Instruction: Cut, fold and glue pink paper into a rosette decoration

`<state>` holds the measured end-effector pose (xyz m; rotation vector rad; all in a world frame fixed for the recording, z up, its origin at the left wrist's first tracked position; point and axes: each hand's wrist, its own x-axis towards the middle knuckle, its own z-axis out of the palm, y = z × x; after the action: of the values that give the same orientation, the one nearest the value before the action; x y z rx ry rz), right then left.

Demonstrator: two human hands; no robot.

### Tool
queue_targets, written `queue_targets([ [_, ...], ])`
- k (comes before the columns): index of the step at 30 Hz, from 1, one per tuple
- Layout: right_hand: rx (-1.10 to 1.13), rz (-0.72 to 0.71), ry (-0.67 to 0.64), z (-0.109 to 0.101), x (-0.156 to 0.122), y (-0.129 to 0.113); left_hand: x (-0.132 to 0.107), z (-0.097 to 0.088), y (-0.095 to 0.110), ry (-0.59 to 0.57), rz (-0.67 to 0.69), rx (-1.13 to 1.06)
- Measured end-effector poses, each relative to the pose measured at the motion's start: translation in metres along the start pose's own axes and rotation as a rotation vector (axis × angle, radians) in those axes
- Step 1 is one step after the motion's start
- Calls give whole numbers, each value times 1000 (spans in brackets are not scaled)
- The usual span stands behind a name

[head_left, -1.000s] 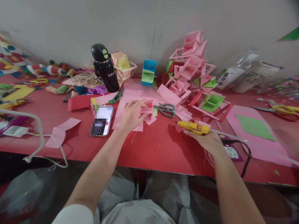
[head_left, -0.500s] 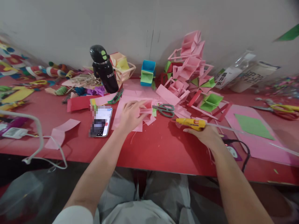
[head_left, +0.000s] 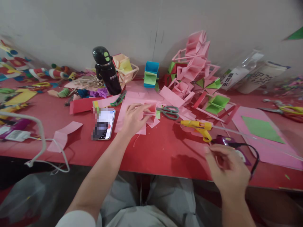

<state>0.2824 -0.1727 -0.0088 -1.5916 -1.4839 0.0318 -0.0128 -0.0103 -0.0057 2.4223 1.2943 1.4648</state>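
My left hand (head_left: 134, 119) holds a small folded pink paper box (head_left: 150, 108) between thumb and fingers, over pink paper sheets. Just right of the box lie scissors (head_left: 169, 111) with grey-green handles. A yellow hot glue gun (head_left: 196, 125), a clear glue stick (head_left: 233, 132) reaching out of its back, stands on the table, its nozzle towards the left. My right hand (head_left: 228, 167) is off the gun, nearer the table's front edge. Its fingers are curled in towards the thumb, and whatever they pinch, if anything, is too small to make out.
Pink paper lantern-like shapes (head_left: 195, 67) pile up against the wall. A black bottle (head_left: 107, 74) stands behind a phone (head_left: 105, 124). At right are a purple device (head_left: 224, 140) with a black cord and a green sheet (head_left: 262, 129) on pink card. A white cable (head_left: 39, 126) crosses the left.
My right hand has let go of the glue gun and drawn back towards me, down and to the right. The left hand keeps its hold on the pink paper box.
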Motion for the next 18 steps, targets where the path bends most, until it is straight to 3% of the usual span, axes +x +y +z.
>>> queue_targets([
  [3, 105, -231, -191, 26, 23, -32, 0, 1, 0, 10, -13, 7],
  [5, 133, -291, -300, 50, 46, -50, -1, 1, 0, 30, 4, 14],
  [10, 77, -434, -420, 105, 89, -75, 0, 3, -2, 58, 41, 55],
  [13, 7, -430, -428, 120, 99, -81, 1, 4, -1, 51, 48, 80],
  [18, -36, -439, -400, 122, 101, -83, 3, 4, 2, 69, 95, 69],
])
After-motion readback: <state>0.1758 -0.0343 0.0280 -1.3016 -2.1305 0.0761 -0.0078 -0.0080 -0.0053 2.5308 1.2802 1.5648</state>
